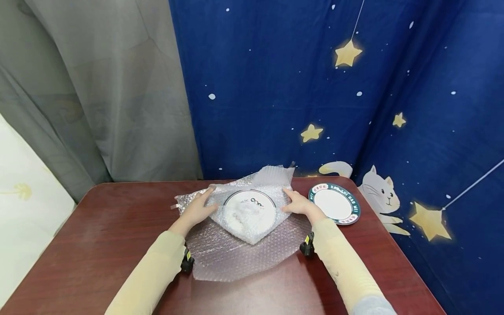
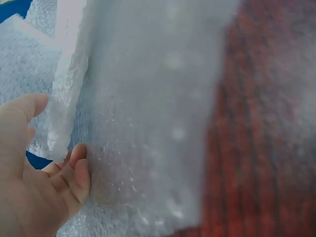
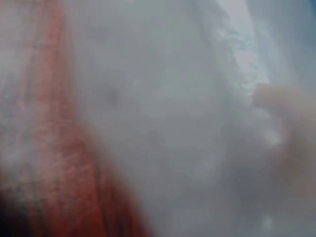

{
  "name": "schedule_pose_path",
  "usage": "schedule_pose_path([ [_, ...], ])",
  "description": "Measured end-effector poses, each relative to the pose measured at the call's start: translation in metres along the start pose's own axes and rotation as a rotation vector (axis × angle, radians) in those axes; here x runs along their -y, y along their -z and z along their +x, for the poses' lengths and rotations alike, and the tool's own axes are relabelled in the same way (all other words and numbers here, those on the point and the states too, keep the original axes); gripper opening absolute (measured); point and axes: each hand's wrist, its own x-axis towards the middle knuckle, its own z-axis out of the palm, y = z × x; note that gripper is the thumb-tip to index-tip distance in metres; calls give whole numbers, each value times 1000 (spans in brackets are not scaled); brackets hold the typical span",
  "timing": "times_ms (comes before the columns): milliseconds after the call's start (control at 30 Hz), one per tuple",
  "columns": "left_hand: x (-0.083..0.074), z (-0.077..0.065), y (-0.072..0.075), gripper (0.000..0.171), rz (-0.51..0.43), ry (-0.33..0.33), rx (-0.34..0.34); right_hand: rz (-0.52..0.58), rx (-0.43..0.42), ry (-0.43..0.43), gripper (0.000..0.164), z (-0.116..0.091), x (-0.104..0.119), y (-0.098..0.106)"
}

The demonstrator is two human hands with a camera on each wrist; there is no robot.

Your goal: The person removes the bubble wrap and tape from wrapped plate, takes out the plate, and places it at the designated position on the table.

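A round white plate [image 1: 257,218] with a dark rim line and dark lettering shows through the bubble wrap [image 1: 220,262] folded over it. My left hand [image 1: 198,208] holds the wrap left of the plate, thumb and fingers apart. Up close in the left wrist view, the fingers of this hand [image 2: 47,187] curl by a folded edge of the bubble wrap [image 2: 143,123]. On the plate's other side my right hand [image 1: 298,204] grips the wrap with its thumb and fingers. The right wrist view is blurred, with a finger [image 3: 271,96] against the wrap.
A second plate [image 1: 356,210], white with a green lettered rim, lies right of my right hand near the table's back right corner. The dark red table [image 1: 118,227] ends at a grey curtain [image 1: 145,109] and a blue starry curtain [image 1: 267,96].
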Motion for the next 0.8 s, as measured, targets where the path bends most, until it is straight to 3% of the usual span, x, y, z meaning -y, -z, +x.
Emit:
schedule_pose_path([
  [333, -2, 4, -3, 68, 76, 49, 28, 46, 47, -50, 91, 1, 6, 4],
  [533, -5, 3, -4, 65, 97, 93, 26, 74, 62, -35, 91, -1, 6, 5],
  [800, -3, 4, -5, 59, 102, 98, 26, 50, 74, -10, 93, -5, 5, 6],
])
